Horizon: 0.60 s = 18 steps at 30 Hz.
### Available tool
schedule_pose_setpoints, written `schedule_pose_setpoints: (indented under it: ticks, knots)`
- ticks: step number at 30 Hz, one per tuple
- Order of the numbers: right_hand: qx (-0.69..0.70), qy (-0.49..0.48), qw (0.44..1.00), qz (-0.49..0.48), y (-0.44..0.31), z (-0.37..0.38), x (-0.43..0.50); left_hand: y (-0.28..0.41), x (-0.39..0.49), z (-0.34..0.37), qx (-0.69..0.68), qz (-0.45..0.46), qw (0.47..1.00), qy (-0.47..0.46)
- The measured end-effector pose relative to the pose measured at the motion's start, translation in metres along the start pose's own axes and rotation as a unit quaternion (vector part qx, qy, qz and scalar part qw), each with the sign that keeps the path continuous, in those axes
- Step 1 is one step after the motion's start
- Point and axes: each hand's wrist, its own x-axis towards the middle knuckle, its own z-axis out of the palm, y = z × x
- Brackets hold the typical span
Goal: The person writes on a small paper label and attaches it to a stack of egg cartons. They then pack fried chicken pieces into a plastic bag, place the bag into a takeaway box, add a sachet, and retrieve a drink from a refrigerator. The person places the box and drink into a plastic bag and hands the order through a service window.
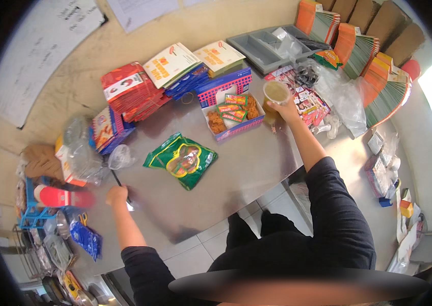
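My right hand (287,111) is around a clear plastic cup (276,91) of amber-brown drink, at the right of the steel table (235,172). Just left of the cup, an open blue and pink patterned food box (240,131) holds fried chicken pieces (216,122) and several sauce sachets (232,113). Over the table's left part, my left hand (116,196) is closed around a thin black stick-like tool (115,176). A whitish, shiny bit shows below that fist; its kind is unclear. A green printed plastic packet (185,158) lies between my hands.
Stacked red folded cartons (135,91) and a grey divided tray (265,48) line the wall. Stacked orange and white paper packaging (386,91) stands at right, beside clear plastic bags (347,103). At left are red cups (63,196), a blue rack (36,210) and orange-handled scissors (82,218).
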Motion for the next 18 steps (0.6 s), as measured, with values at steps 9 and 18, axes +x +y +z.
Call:
schedule_pose_setpoints:
  ticks: [9,18]
  knots:
    - [-0.135,-0.218,0.964,0.078,-0.083,-0.017,-0.057,0.008,-0.143,-0.057,-0.461,0.077,0.881,0.076]
    - [-0.097,-0.53,0.821,-0.189,-0.11,0.005,-0.013,0.276,-0.292,-0.035,-0.483,0.479,0.727,-0.093]
